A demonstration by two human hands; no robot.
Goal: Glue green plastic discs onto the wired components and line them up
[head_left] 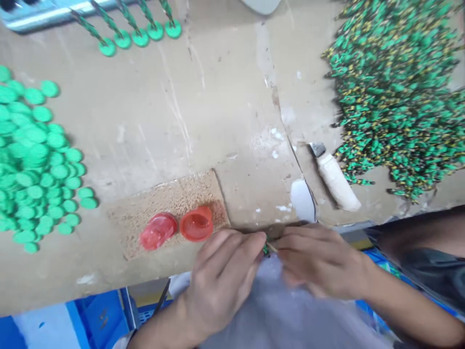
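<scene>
Held piece: small green-and-yellow twisted strand [266,249], at the worktop's near edge, largely hidden by fingertips, a thin pale tip showing on its right.

Grip: clenched from both sides, left hand [221,276] and right hand [319,259] closing on the strand tip to tip; exact finger placement hidden.

Just left of the grip: two red plastic caps [159,231] [196,223], side by side on a cork pad [163,203].

Just right of and beyond the grip: white-handled knife [336,182], lying on the scarred tan worktop [145,111].

Done, far beyond the grip: five twisted stems, each joined to a green disc [138,29], lined up in a row.

Not yet joined: large heap of loose green discs [36,165], well left of the grip; far larger heap of loose strands [392,92], well right of it.

Below the grip: grey apron [276,310], blue crate [101,315].
</scene>
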